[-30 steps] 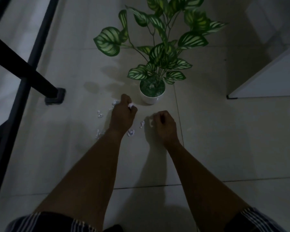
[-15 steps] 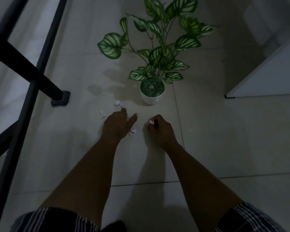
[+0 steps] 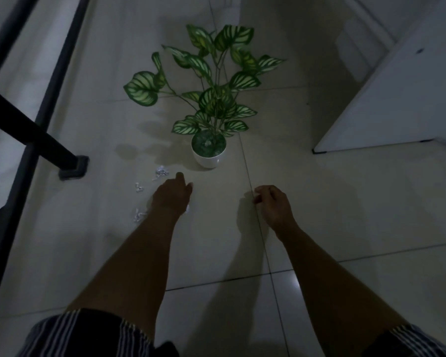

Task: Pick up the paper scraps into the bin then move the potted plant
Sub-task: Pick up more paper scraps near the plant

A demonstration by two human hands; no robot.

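A potted plant with striped green leaves stands in a white pot on the tiled floor. Small white paper scraps lie left of it: one cluster, one and one. My left hand hovers back-up among them, index finger and thumb stretched toward the cluster. Its palm is hidden, and another scrap peeks out by its wrist. My right hand floats right of it with fingers curled around a scrap that barely shows. No bin is in view.
A black metal frame leg with its foot stands left of the scraps, with more black bars along the left edge. A white cabinet or door with its bottom corner on the floor stands at the right.
My right hand pinched a scrap off the floor and drew back to the right. My left hand took a scrap near the pot, pulled back, and now reaches toward the cluster.
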